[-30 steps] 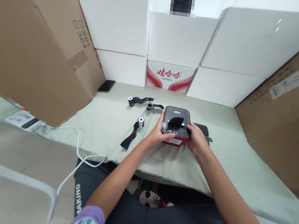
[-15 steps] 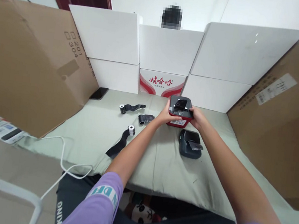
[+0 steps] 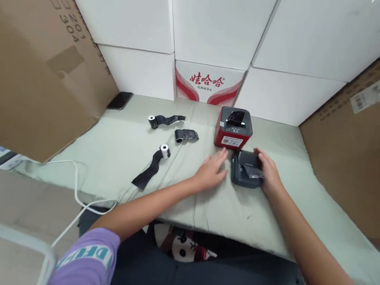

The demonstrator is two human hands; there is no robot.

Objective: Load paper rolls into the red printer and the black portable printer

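Note:
On the table stands a red box-shaped printer (image 3: 232, 141) with a black top and a dark strip sticking out of it; neither hand is on it. In front of it lies a smaller dark printer (image 3: 246, 179), a film-like strip curling from its slot. My right hand (image 3: 271, 173) rests along the smaller printer's right side, fingers stretched out; its thumb is hard to make out. My left hand (image 3: 211, 170) is open to the left of that printer, apart from it, low over the cloth. Left of my hands lie three small rolls with dark unrolled strips: one (image 3: 166, 121), another (image 3: 186, 135) and a third (image 3: 152, 168).
White boxes (image 3: 218, 25) form a wall at the back, one with red lettering. Large cardboard boxes stand at the left (image 3: 39, 68) and right (image 3: 364, 159). A black phone (image 3: 120, 100) lies by the left box. A white cable (image 3: 76, 181) hangs over the front edge.
Both hands have let go of the red printer, which they carried to the back behind the smaller printer. My right hand moved to the smaller printer's side; my left drew back toward me.

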